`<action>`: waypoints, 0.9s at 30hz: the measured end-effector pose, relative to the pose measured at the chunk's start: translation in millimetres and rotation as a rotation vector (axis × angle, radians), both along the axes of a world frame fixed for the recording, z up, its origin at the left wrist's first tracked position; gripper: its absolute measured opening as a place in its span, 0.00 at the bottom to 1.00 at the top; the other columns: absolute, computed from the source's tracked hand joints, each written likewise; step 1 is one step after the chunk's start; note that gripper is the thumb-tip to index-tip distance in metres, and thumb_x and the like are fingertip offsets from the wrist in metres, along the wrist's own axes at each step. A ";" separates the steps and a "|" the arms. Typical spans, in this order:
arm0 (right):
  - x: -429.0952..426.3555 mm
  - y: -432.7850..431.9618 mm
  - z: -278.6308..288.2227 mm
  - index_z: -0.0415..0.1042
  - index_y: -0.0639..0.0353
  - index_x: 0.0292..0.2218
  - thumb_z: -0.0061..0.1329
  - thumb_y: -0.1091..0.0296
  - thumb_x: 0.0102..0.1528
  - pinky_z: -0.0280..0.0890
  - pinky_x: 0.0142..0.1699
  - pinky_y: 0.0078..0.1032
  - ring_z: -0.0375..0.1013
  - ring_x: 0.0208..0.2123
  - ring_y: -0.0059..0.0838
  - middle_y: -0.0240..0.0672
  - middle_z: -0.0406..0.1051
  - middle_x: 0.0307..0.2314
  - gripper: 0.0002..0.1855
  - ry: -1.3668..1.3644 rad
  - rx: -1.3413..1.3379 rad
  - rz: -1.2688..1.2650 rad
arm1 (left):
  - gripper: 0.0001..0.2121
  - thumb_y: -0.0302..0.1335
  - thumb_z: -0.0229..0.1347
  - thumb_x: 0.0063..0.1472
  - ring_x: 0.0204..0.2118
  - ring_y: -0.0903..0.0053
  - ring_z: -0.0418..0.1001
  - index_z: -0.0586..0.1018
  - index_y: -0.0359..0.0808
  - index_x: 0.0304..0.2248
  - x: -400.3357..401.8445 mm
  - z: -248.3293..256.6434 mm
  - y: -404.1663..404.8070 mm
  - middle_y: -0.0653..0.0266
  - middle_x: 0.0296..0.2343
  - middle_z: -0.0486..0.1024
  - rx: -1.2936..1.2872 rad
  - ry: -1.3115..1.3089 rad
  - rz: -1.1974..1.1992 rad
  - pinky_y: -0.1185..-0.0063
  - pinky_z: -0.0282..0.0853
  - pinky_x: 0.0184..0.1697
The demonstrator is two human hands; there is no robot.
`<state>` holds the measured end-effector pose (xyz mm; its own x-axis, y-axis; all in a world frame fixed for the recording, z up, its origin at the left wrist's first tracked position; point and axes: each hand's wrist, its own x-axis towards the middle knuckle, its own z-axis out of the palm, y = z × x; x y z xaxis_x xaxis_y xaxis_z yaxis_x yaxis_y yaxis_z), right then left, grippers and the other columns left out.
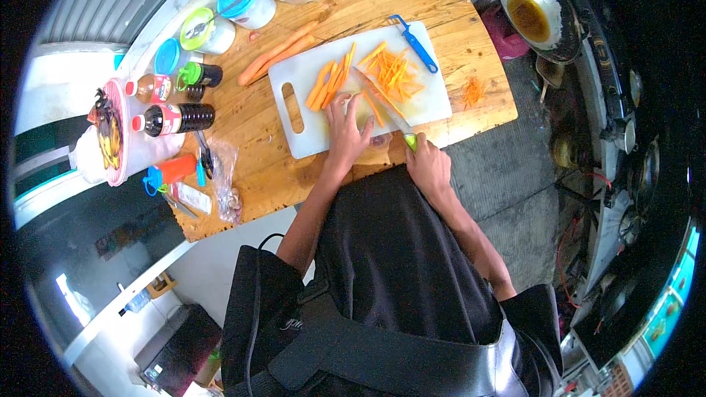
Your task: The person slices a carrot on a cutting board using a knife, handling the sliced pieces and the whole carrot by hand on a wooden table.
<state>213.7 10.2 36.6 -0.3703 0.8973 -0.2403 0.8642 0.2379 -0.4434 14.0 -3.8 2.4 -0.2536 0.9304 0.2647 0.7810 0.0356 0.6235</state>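
My right hand (429, 164) is closed round the green handle of a kitchen knife (392, 111), whose blade lies slanting over a white cutting board (287, 138). Left of the blade, my left hand (348, 132) has its fingers spread and bent, with the fingertips near long carrot slices (326, 88). A thin carrot strip (373, 108) lies between that hand and the blade. Beyond the knife is a heap of carrot matchsticks (394, 74). A blue-handled peeler (417, 47) rests at the board's far right corner.
Two peeled carrots (276, 55) lie behind the board on the wooden table (265, 187). Lidded tubs (251, 5), sauce bottles (176, 119), scissors (204, 155) and a plastic bag (225, 176) stand or lie at the left. Carrot shreds (472, 92) lie near the right edge. A wok (551, 27) is beyond it.
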 end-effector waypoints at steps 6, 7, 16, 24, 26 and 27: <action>2.1 7.9 7.9 0.65 0.59 0.42 0.50 0.58 0.52 0.70 0.28 0.41 0.75 0.24 0.48 0.45 0.72 0.26 0.19 -0.034 0.054 0.015 | 0.24 0.24 0.53 0.48 0.51 0.55 0.57 0.75 0.48 0.48 5.6 21.1 12.0 0.55 0.50 0.60 0.000 0.226 -0.193 0.62 0.54 0.55; 3.3 8.6 8.6 0.65 0.59 0.42 0.51 0.59 0.52 0.70 0.28 0.41 0.75 0.24 0.48 0.44 0.72 0.27 0.20 -0.038 0.062 0.023 | 0.24 0.23 0.53 0.47 0.51 0.55 0.57 0.75 0.49 0.47 6.0 21.1 13.5 0.56 0.50 0.59 0.004 0.230 -0.203 0.62 0.54 0.55; 17.4 12.3 16.6 0.69 0.56 0.39 0.53 0.57 0.50 0.70 0.29 0.39 0.75 0.24 0.45 0.41 0.73 0.25 0.17 -0.047 0.113 -0.025 | 0.25 0.24 0.54 0.45 0.53 0.55 0.56 0.76 0.49 0.47 -2.6 16.0 33.1 0.58 0.51 0.59 -0.048 0.223 -0.201 0.58 0.49 0.57; 46.8 12.5 16.8 0.68 0.64 0.29 0.51 0.59 0.54 0.66 0.29 0.45 0.72 0.24 0.55 0.52 0.71 0.19 0.15 0.140 0.046 -0.186 | 0.22 0.27 0.59 0.48 0.50 0.58 0.61 0.72 0.38 0.46 -11.3 14.7 27.4 0.56 0.44 0.65 0.029 0.055 0.035 0.61 0.55 0.53; 46.9 9.1 12.6 0.67 0.66 0.29 0.49 0.60 0.56 0.66 0.29 0.47 0.71 0.23 0.57 0.55 0.70 0.17 0.16 0.221 0.023 -0.227 | 0.20 0.30 0.61 0.49 0.48 0.58 0.63 0.73 0.37 0.44 -12.2 6.7 17.5 0.56 0.41 0.67 -0.054 0.051 0.024 0.64 0.58 0.51; 43.8 6.1 13.3 0.67 0.67 0.29 0.48 0.60 0.56 0.65 0.29 0.48 0.71 0.23 0.57 0.56 0.69 0.17 0.16 0.244 -0.019 -0.216 | 0.20 0.31 0.61 0.49 0.47 0.60 0.63 0.73 0.38 0.43 -11.9 0.9 12.1 0.58 0.40 0.67 -0.054 0.040 0.020 0.64 0.57 0.51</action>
<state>257.5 16.3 49.9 -0.2209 0.9575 -0.1856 0.7611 0.0503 -0.6467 2.1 8.3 3.3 -0.2622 0.9385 0.2247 0.8041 0.0838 0.5885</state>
